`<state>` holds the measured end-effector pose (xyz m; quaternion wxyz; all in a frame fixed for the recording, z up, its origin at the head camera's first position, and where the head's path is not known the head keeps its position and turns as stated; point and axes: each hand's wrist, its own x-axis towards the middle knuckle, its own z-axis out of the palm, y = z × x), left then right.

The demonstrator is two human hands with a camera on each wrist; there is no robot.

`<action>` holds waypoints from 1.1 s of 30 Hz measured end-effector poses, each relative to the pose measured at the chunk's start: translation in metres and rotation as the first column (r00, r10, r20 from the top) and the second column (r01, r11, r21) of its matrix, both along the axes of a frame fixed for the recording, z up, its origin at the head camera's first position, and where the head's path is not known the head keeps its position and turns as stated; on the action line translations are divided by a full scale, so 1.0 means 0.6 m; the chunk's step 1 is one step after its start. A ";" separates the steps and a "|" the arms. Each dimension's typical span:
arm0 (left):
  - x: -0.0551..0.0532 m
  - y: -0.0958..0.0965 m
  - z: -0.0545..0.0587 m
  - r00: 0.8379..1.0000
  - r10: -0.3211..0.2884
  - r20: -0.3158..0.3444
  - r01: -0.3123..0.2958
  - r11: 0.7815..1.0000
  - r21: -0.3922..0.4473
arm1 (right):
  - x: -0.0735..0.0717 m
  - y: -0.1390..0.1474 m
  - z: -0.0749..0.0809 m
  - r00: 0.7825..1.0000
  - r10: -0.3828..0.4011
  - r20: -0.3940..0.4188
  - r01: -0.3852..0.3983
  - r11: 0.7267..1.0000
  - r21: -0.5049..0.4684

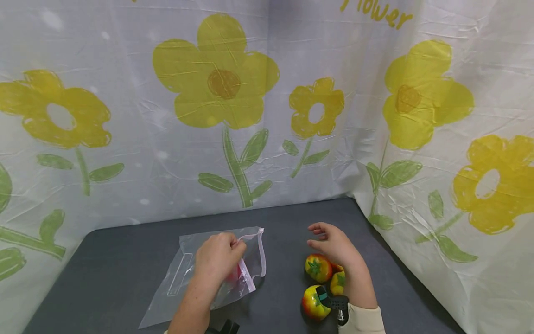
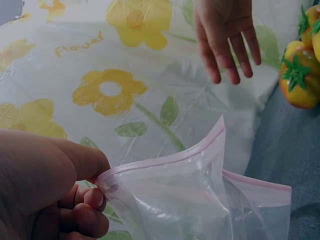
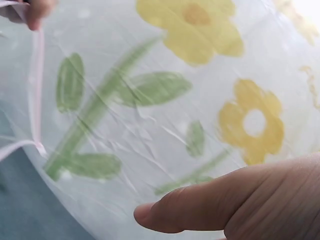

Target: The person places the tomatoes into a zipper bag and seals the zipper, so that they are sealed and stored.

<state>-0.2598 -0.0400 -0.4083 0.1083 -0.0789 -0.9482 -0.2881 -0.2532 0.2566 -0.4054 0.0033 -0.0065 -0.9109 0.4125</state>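
Observation:
My left hand (image 1: 219, 257) pinches the rim of a clear zip bag (image 1: 179, 278) between thumb and curled fingers. The bag's pink-edged mouth gapes toward the right, and something red (image 1: 234, 274) shows inside it, partly hidden by the hand. In the left wrist view, the pinched zip strip (image 2: 165, 159) runs away from the fingertips. My right hand (image 1: 333, 241) hovers with loosely extended fingers and holds nothing. Just below and beside it lie several red-and-yellow, tomato-like fruits (image 1: 318, 268) with green star-shaped tops; the right forearm partly covers them.
Everything lies on a dark grey table (image 1: 125, 260). White sheeting (image 1: 137, 185) printed with yellow flowers hangs behind it and along both sides. A black wrist device (image 1: 339, 304) sits on the right wrist, close to the nearest fruit.

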 end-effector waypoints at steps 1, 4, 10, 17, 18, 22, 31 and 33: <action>0.000 0.000 0.000 1.000 0.000 0.001 0.000 1.000 0.000 | 0.002 0.006 0.001 1.000 -0.002 0.003 0.002 1.000 -0.003; 0.000 0.000 0.000 1.000 -0.001 0.001 0.001 1.000 -0.002 | 0.005 0.026 0.001 1.000 -0.008 0.010 0.008 1.000 -0.008; -0.001 -0.002 -0.001 1.000 -0.001 -0.004 0.001 1.000 -0.005 | 0.007 0.062 -0.004 0.999 -0.040 0.022 0.040 0.999 -0.001; -0.002 -0.004 -0.002 1.000 -0.005 -0.003 0.005 1.000 -0.002 | 0.008 0.098 -0.016 0.995 -0.075 0.058 0.074 0.997 0.016; -0.002 -0.004 -0.002 1.000 -0.006 -0.001 0.006 1.000 -0.001 | 0.009 0.103 -0.020 0.994 -0.081 0.069 0.080 0.997 0.014; -0.002 -0.004 -0.002 1.000 -0.005 0.007 0.005 1.000 -0.001 | 0.009 0.119 -0.033 0.986 -0.111 0.121 0.112 0.994 -0.006; -0.002 -0.003 -0.001 1.000 -0.005 0.003 0.005 1.000 0.009 | 0.006 0.151 -0.066 0.964 -0.123 0.234 0.138 0.989 -0.051; -0.002 -0.004 -0.001 1.000 -0.007 0.001 0.007 1.000 0.015 | 0.004 0.155 -0.072 0.962 -0.112 0.249 0.132 0.989 -0.063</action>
